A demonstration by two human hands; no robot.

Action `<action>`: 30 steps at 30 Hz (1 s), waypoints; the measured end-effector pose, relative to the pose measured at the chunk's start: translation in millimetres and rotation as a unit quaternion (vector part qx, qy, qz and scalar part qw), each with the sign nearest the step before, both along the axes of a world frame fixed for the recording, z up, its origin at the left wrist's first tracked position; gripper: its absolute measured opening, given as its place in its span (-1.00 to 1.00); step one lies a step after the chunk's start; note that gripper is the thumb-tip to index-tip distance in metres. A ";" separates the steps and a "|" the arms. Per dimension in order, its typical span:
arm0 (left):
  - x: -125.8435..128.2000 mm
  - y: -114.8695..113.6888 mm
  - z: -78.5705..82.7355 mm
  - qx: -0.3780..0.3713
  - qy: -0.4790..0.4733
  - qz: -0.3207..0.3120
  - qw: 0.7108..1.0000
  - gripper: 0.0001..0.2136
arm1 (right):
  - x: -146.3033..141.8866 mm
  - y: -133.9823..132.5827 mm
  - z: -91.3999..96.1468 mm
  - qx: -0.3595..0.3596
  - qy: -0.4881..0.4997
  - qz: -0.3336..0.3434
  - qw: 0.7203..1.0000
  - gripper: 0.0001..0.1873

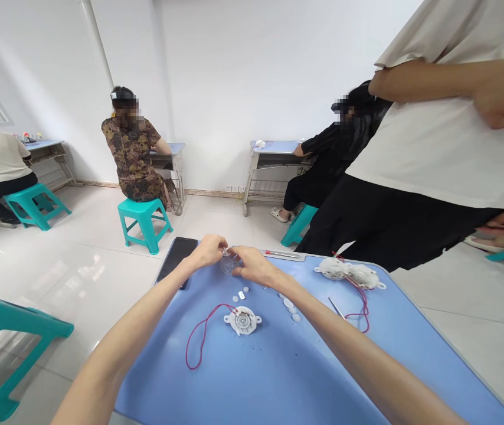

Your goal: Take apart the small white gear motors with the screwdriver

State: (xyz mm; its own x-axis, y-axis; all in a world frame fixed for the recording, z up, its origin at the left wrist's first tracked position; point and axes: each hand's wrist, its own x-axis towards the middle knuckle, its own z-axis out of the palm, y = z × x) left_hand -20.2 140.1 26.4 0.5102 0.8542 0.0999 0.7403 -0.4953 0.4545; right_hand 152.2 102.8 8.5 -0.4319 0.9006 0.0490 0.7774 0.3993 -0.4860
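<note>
At the far edge of the blue desk, a clear round plastic piece (229,265) lies between my hands. My left hand (208,251) is closed in a pinch at its upper left, over something small and whitish that I cannot make out. From the right, my right hand (254,265) curls its fingers around the rim of the clear piece. Nearer to me sits a white round part with two side tabs (243,320), its red wire (194,348) looped to the left. Small pale discs (288,303) and a small white rectangular piece (241,295) lie between.
Two more white round parts (349,273) with red wires lie at the desk's right, near a thin metal tool (337,308). A dark phone-like slab (176,260) rests at the far left corner. A person in a white shirt (451,136) stands close beyond the right side; others sit farther off.
</note>
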 end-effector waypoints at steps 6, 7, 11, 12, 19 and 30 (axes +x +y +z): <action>0.4 1.5 -0.6 0.005 0.015 0.024 1.000 -0.64 | -4.5 7.7 -2.7 0.007 -0.008 0.001 1.000 -0.44; 0.8 1.7 -0.7 0.005 0.017 0.027 0.999 -0.64 | -5.0 8.0 -2.4 0.007 -0.008 0.001 1.000 -0.45; 2.4 1.6 -0.1 0.003 0.025 0.039 0.999 -0.64 | -6.7 9.0 -1.7 0.004 -0.011 0.001 1.000 -0.46; 2.6 1.3 0.3 0.002 0.026 0.039 0.999 -0.64 | -6.9 9.4 -2.0 0.002 -0.012 0.000 1.000 -0.45; 2.9 -0.4 1.6 -0.002 0.028 0.043 0.999 -0.63 | -7.1 9.4 -1.1 0.000 -0.015 0.001 1.000 -0.43; -8.4 -18.7 17.3 0.039 0.008 0.055 0.998 -0.65 | -0.7 -3.1 15.4 0.029 -0.007 -0.006 1.000 -0.46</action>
State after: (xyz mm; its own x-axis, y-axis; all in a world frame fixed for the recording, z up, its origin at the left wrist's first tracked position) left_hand -28.6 121.4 43.7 0.4153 0.8954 0.1605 0.7994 -0.4434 0.4055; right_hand 151.6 99.7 23.9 -0.4224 0.9015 0.0946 0.7889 0.4170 -0.4513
